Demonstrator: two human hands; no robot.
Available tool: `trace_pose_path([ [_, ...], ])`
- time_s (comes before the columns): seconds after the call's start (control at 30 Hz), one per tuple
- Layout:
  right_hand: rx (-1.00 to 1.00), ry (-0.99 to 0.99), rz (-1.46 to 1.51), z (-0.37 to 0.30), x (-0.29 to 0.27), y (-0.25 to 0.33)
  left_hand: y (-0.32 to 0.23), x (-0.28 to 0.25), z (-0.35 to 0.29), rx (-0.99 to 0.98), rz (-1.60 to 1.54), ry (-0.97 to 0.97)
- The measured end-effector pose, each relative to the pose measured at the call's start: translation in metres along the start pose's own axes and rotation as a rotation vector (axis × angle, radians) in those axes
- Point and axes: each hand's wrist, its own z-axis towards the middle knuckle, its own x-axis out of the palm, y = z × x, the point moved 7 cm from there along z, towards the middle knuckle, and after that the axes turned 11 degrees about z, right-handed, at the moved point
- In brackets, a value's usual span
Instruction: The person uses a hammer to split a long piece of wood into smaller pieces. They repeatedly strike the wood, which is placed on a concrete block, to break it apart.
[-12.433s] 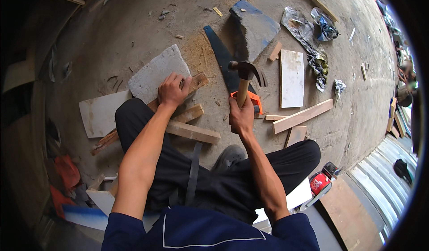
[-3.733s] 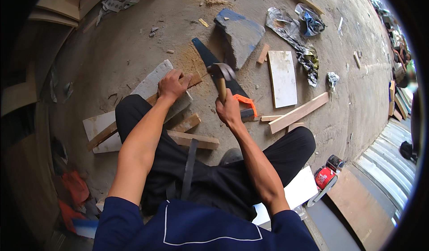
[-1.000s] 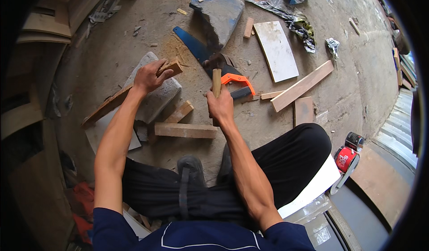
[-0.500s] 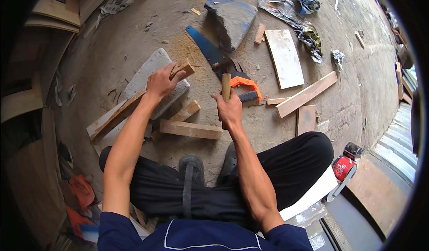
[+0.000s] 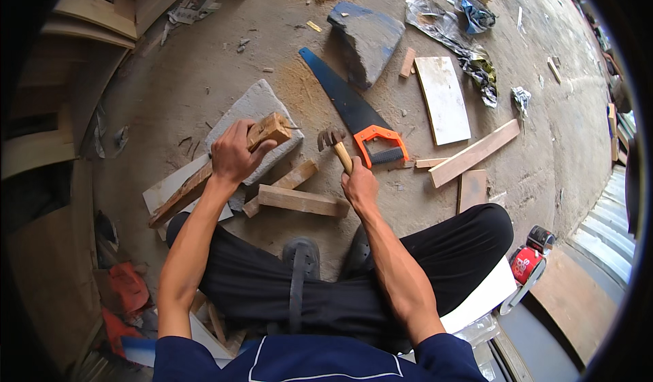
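My left hand [image 5: 233,151] is closed around a long wooden strip [image 5: 183,195], near its far end. That end lies over a pale grey stone block [image 5: 253,103]. Something thin and dark, like a nail, sticks out from the end of the strip. In my right hand [image 5: 360,186] is a hammer [image 5: 345,156], gripped by its wooden handle. The dark hammer head is to the right of the strip's end and apart from it. A handsaw [image 5: 343,100] with a dark blue blade and an orange and black handle lies on the ground beyond the hammer.
Two short wooden pieces [image 5: 303,200] lie crossed before my feet. Behind the saw stands a blue-topped stone [image 5: 367,38]. To the right are a white board [image 5: 443,100], a plank [image 5: 475,152] and crumpled plastic [image 5: 469,59]. Wooden furniture parts [image 5: 88,14] line the left side.
The hammer has come left and its head has tilted toward the strip's end, off the saw handle it covered before. My left hand keeps its hold on the strip. The whole view has shifted slightly.
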Motion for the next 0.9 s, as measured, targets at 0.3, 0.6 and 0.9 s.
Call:
trace_pose_path([
  [0.3, -0.013, 0.218, -0.179, 0.014, 0.014, 0.002, -0.013, -0.078, -0.028, 0.046, 0.035, -0.152],
  [0.6, -0.573, 0.539, 0.383, -0.027, -0.072, 0.21, -0.014, -0.08, -0.037, 0.028, 0.015, -0.151],
  [0.9, -0.466, 0.881, 0.079, -0.037, -0.064, 0.205, -0.029, -0.057, -0.049, 0.049, -0.09, -0.034],
])
